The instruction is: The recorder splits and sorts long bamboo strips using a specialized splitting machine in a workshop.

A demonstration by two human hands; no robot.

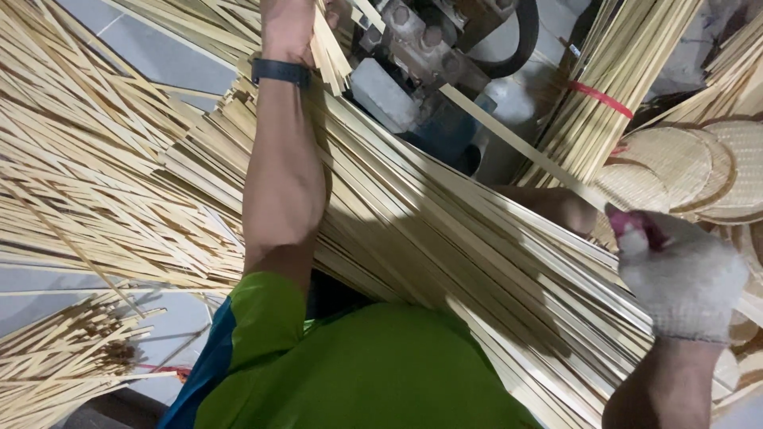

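Observation:
A thick sheaf of pale bamboo strips (445, 238) lies across my lap, slanting from upper left to lower right. My left hand (288, 28), bare with a black wristband, is stretched forward and closed around the upper ends of several strips near a grey machine (421, 44). My right hand (679, 274) wears a white knit glove with a reddish fingertip. It pinches the near end of a single long bamboo strip (517, 143) that runs up towards the machine.
A bundle of strips tied with a red band (602, 97) leans at the upper right. Round woven bamboo trays (699, 163) are stacked at the right. Loose strips (87, 159) fan over the grey floor at the left, with another pile (56, 357) at lower left.

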